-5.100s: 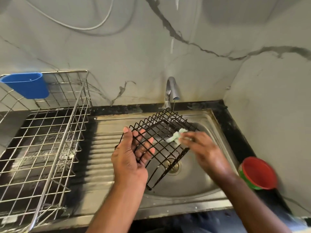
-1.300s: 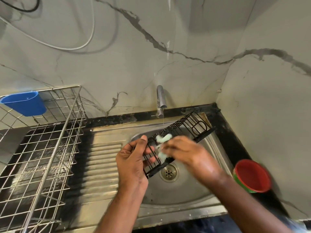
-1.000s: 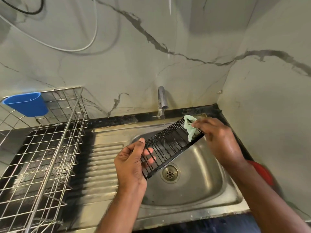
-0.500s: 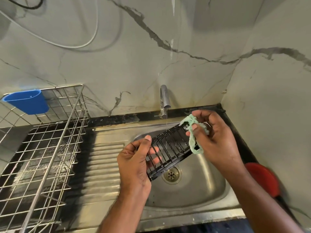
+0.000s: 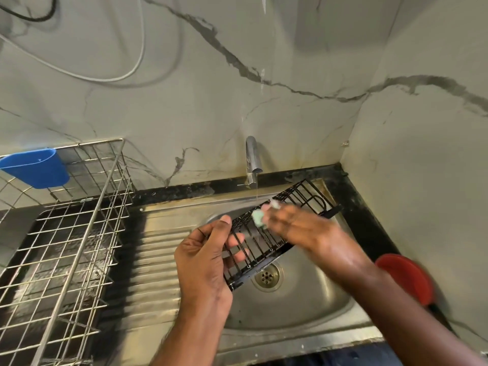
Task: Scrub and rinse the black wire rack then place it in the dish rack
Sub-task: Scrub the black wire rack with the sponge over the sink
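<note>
A black wire rack (image 5: 303, 199) hangs tilted over the steel sink (image 5: 298, 307), low end near me, far end up by the right corner. My left hand (image 5: 203, 257) grips its near end, thumb on top and fingers showing through the wires underneath. My right hand (image 5: 298, 228), blurred, holds a pale green scrubber (image 5: 258, 216) against the middle of the rack. A thin stream of water falls from the tap (image 5: 252, 157) onto the rack. The steel dish rack (image 5: 79, 233) stands to the left on the counter.
A blue plastic cup holder (image 5: 34, 167) hangs on the dish rack's back left rim. A red bowl (image 5: 406, 278) sits on the dark counter at the right of the sink. The drain (image 5: 266, 276) lies under the rack. Marble walls close in behind and to the right.
My right hand slid the green scrubber from the rack's far end back down to its middle. My left hand keeps its grip on the near end.
</note>
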Action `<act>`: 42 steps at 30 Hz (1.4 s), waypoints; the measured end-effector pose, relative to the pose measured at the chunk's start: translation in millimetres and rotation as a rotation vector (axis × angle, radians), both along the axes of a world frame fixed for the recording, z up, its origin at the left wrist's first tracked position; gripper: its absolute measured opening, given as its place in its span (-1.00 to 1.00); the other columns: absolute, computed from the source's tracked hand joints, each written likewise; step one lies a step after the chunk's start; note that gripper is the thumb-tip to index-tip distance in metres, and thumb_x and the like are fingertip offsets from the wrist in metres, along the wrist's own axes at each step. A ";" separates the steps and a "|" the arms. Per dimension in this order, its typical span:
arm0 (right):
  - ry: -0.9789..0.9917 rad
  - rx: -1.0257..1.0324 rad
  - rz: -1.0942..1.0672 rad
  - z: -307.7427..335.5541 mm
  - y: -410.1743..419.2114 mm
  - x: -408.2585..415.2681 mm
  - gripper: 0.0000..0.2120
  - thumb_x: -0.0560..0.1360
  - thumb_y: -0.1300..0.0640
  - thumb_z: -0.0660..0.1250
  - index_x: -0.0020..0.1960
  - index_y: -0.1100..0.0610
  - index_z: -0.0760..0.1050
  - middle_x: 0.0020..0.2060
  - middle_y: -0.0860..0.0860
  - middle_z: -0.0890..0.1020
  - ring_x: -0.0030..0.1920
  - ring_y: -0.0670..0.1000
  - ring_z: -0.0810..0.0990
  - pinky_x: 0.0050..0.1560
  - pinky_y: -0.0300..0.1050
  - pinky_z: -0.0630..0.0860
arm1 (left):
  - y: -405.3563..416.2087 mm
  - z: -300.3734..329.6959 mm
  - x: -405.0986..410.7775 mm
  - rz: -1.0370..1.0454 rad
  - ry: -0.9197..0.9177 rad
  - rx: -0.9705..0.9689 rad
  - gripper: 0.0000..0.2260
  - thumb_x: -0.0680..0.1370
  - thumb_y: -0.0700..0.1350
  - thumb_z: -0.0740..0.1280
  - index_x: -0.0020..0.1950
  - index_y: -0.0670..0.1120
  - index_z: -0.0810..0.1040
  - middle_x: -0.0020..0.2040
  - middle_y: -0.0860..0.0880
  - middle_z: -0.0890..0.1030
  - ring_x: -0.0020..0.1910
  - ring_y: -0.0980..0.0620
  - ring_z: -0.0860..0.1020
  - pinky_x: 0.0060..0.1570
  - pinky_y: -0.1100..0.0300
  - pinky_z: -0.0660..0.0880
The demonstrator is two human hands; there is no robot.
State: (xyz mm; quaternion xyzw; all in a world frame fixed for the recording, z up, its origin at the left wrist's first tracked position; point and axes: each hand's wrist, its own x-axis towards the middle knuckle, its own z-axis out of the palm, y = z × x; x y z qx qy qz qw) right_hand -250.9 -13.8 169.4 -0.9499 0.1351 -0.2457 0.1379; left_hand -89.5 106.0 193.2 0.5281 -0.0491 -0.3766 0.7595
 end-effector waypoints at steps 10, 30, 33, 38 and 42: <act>-0.131 0.087 -0.449 1.7 -59.5 -16.1 -0.55 0.51 0.48 0.28 0.32 0.16 0.57 0.31 0.07 0.58 0.31 0.02 0.57 0.40 -0.35 0.31 | -1.9 1.0 -1.1 0.041 0.021 0.035 -0.96 0.49 -0.22 0.49 -0.13 -0.16 0.66 -0.34 -0.16 0.56 -0.43 0.00 0.60 -0.50 0.22 0.56; -0.341 0.192 -0.680 -5.9 -32.0 -21.8 -0.57 0.58 0.42 0.25 0.40 0.14 0.47 0.18 0.07 0.59 0.04 -0.07 0.58 0.05 -0.47 0.46 | -3.8 -1.2 8.8 0.133 0.085 0.047 -0.89 0.50 -0.19 0.50 -0.22 -0.09 0.64 -0.38 -0.09 0.61 -0.48 0.06 0.61 -0.48 0.24 0.58; -0.269 0.245 -0.663 -13.0 -25.0 -17.7 -0.58 0.63 0.20 0.26 0.48 0.13 0.34 0.27 0.10 0.54 0.11 -0.18 0.46 -0.03 -0.68 0.29 | -3.3 -7.6 15.6 0.122 0.123 0.085 -0.93 0.47 -0.17 0.52 -0.14 -0.12 0.65 -0.34 -0.12 0.66 -0.50 0.08 0.59 -0.46 0.25 0.57; -0.199 0.272 -0.684 -14.3 -29.2 -18.7 -0.47 0.61 0.11 0.31 0.54 0.11 0.28 0.26 0.07 0.47 0.16 -0.08 0.49 0.13 -0.29 0.41 | 1.5 -18.7 30.5 0.019 0.180 0.127 -0.80 0.39 -0.13 0.55 -0.04 -0.14 0.67 -0.32 -0.11 0.65 -0.48 0.06 0.59 -0.49 0.26 0.58; -0.215 0.261 -0.669 -12.7 -37.3 -22.7 -0.68 0.58 0.14 0.34 0.31 0.16 0.50 0.17 0.02 0.43 0.01 -0.16 0.50 0.11 -0.44 0.44 | 4.8 -21.5 37.4 -0.074 0.160 0.141 -0.80 0.39 -0.08 0.54 -0.05 -0.10 0.65 -0.29 -0.08 0.65 -0.51 0.11 0.58 -0.49 0.31 0.56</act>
